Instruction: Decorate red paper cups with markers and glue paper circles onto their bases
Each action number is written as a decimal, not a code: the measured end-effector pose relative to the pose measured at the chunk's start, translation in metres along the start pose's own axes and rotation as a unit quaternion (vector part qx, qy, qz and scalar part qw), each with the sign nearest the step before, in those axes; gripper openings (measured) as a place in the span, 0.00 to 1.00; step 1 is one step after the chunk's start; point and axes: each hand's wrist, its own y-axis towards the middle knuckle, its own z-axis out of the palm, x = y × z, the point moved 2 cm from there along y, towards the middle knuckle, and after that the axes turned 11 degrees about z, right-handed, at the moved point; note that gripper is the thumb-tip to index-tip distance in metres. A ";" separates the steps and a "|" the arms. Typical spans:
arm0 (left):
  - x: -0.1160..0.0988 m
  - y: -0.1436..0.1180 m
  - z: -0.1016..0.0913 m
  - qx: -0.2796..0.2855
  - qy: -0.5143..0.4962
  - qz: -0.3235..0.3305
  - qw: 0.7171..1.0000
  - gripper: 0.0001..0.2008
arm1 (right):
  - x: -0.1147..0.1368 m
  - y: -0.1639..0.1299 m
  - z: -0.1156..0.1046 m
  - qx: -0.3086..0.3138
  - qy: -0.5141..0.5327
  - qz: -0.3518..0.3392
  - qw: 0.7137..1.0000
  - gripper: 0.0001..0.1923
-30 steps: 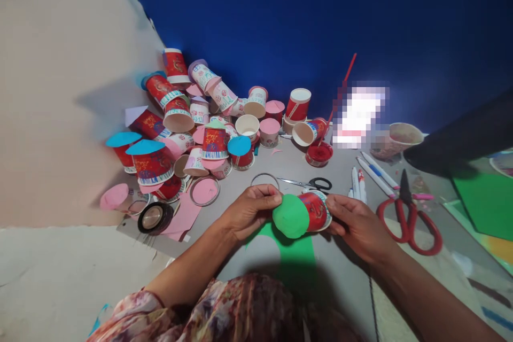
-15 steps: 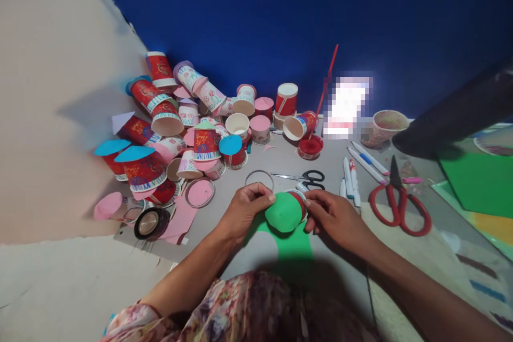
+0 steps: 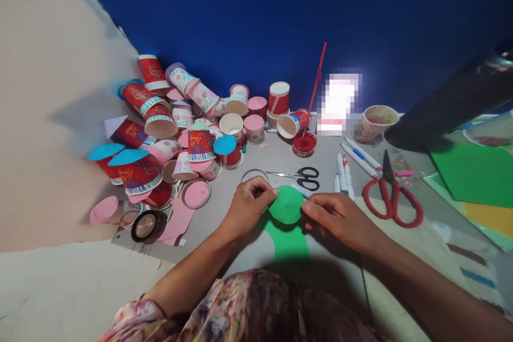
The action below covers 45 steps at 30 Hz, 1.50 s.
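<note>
In front of me is a shallow green paper cone (image 3: 286, 205), its point facing up. My left hand (image 3: 250, 203) pinches its left edge between thumb and forefinger. On the opposite edge, the thumb and forefinger of my right hand (image 3: 334, 216) are closed. Whatever lies beneath the cone is hidden from this angle. A cut green paper sheet (image 3: 292, 250) lies on the table below my hands. Just beyond them are small black-handled scissors (image 3: 298, 176) and a clear ring (image 3: 255, 175), partly covered by my left hand.
Decorated paper cups (image 3: 200, 144) are heaped at the left. A red pot (image 3: 304, 144) holding a stick stands before the blue wall. Markers (image 3: 344, 173), large red-handled scissors (image 3: 393, 203) and a stained cup (image 3: 379, 123) lie right, near a dark cylinder (image 3: 444, 101) and green sheets (image 3: 473, 176).
The green cone has turned to face upward more, and the red paper cup seen under it before is now hidden. Both hands stay at its edges. The view has shifted slightly.
</note>
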 end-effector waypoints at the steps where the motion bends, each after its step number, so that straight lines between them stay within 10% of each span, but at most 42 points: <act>1: -0.001 0.001 0.000 0.001 0.008 0.004 1.000 0.14 | 0.000 0.000 0.001 0.032 0.024 0.016 0.999 0.29; 16: -0.005 0.012 0.005 -0.001 -0.050 -0.037 0.998 0.14 | -0.008 0.011 0.006 0.080 0.233 0.079 0.966 0.24; 45: -0.006 0.027 0.010 0.055 -0.066 -0.074 0.994 0.14 | -0.013 0.019 0.003 0.115 0.187 0.063 0.974 0.24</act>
